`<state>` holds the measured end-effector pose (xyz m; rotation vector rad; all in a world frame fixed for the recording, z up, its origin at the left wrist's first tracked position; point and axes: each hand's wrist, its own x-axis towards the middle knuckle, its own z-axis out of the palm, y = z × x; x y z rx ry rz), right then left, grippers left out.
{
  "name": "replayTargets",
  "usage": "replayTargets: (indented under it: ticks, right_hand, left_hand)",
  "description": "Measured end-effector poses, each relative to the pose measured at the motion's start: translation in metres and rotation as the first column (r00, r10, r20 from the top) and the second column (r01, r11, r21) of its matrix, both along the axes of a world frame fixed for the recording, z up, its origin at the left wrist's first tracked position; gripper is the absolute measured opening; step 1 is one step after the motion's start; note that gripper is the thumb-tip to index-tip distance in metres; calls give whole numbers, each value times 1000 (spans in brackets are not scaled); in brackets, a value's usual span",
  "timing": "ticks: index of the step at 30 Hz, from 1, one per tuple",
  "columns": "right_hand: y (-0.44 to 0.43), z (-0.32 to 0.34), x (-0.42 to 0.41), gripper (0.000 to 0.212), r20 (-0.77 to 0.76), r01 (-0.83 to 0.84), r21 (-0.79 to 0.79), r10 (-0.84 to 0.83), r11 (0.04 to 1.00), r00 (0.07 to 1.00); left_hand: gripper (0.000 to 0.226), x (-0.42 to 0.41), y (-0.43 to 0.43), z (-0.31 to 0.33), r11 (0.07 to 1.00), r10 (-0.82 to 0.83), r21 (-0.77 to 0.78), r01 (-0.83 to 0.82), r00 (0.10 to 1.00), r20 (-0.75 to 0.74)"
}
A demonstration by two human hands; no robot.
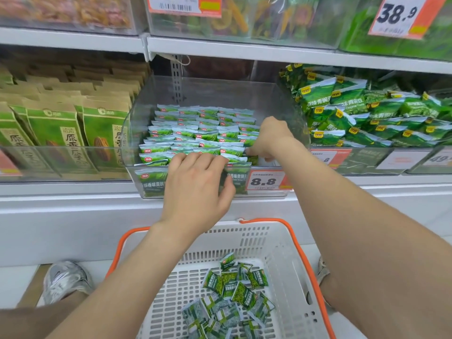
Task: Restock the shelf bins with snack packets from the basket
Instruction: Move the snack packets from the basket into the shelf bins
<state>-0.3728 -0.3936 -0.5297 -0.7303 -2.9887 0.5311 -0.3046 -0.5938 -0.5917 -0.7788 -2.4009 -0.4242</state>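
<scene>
**Both hands at the clear bin of green snack packets**

The small green snack packets [203, 133] stand in tidy rows inside a clear plastic bin [276, 99] on the middle shelf [73, 201]. The rows fill the bin from the back to the front wall.

The left hand [195, 187] is at the front of the bin. Its fingers are curled over the top edges of the front row, and the thumb presses on the face of a packet, so it grips these packets. The right hand [270, 137] reaches over the right side of the bin. The wrist is bent down and the fingers are closed on a packet at the right end of a row near the front. Both forearms are stretched forward over the basket.

A price tag [265, 181] with "8.8" is on the front of the bin. Below the arms a white basket [288, 253] with orange handles [310, 265] holds a heap of loose packets [234, 289] of the same green kind.

To the left of the bin stand brown paper bags [56, 128] with green labels. To the right lie larger green bags [367, 118] in a pile. The upper shelf [220, 48] carries more clear bins and a price tag reading "38.9" [396, 13]. A grey shoe [66, 281] stands on the floor [14, 285] left of the basket.
</scene>
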Motion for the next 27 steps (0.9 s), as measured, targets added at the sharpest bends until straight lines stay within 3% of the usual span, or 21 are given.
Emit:
replayTargets:
  ticks: [3, 6, 8, 10, 11, 13, 15, 17, 19, 21, 23, 25, 27]
  right_hand:
    - [-4, 10, 13, 36, -74, -12, 80, 18, 997, 997]
    - [-12, 15, 37, 12, -239, -78, 162, 115, 984, 964]
    - [-19, 3, 61, 22, -469, -123, 271, 242, 955, 849]
    - [-31, -16, 93, 22, -711, -127, 274, 290, 953, 641]
    - [-37, -27, 110, 19, -778, -141, 267, 299, 953, 552]
    - [-45, -55, 137, 13, -803, -196, 266, 330, 944, 496]
    - [-51, -89, 150, 12, -762, -307, 228, 366, 924, 535]
    - [-56, -130, 160, 15, -671, -412, 99, 366, 906, 645]
    - [-59, -170, 173, 19, -478, -439, -46, 366, 897, 798]
    - [-59, -204, 186, 25, -215, -439, -111, 410, 891, 886]
    - [-59, -226, 196, 28, 19, -450, -171, 459, 877, 888]
    - [-60, -240, 201, 30, 214, -461, -249, 513, 852, 831]
    - [-61, -250, 205, 33, 321, -460, -310, 547, 832, 773]
  left_hand:
    - [28, 0, 0, -1, 997, -25, 69, 27, 999, -28]
    - [22, 4, 0, -5, 939, -127, 302, 165, 982, -141]
    - [16, 11, 0, -11, 900, -94, 385, 206, 953, -289]
    - [13, 18, 0, -24, 898, -63, 388, 209, 932, -356]
    - [13, 21, 2, -33, 895, -103, 378, 237, 934, -341]
    - [13, 25, 4, -57, 896, -208, 343, 282, 949, -237]
    - [14, 29, 3, -85, 917, -232, 323, 235, 971, -50]
    - [16, 33, -1, -117, 943, -223, 293, 160, 955, 195]
    - [13, 39, -9, -148, 973, -200, 194, 126, 881, 429]
    - [10, 44, -17, -177, 991, -129, 43, 127, 803, 583]
    - [8, 51, -26, -204, 986, -40, -91, 140, 728, 684]
    - [6, 58, -32, -231, 956, 64, -232, 182, 640, 766]
    - [13, 63, -37, -257, 912, 174, -347, 219, 560, 810]
